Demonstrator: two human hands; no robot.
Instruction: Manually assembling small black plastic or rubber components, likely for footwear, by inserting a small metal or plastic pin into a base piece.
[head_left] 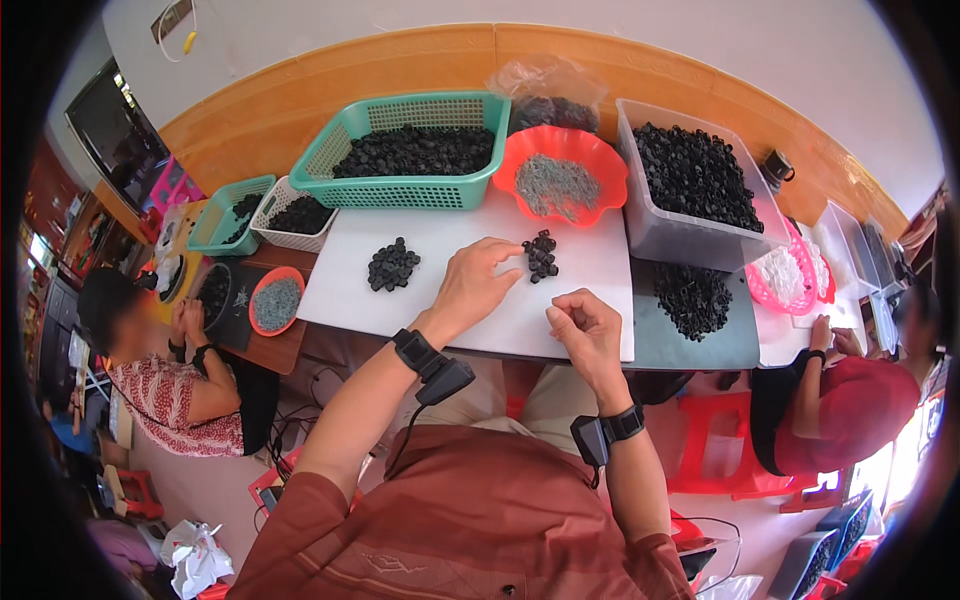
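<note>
likely small workshop, baskets (410,150) of parts

clear plastic bag (548,88) | back centre || dark screen (112,130) | left wall

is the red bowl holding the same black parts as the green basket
No, the red bowl holds grey pieces; the green basket holds black parts.

Rust-brown shirt (470,520), black wrist sensors (425,360) (cabled).
</note>
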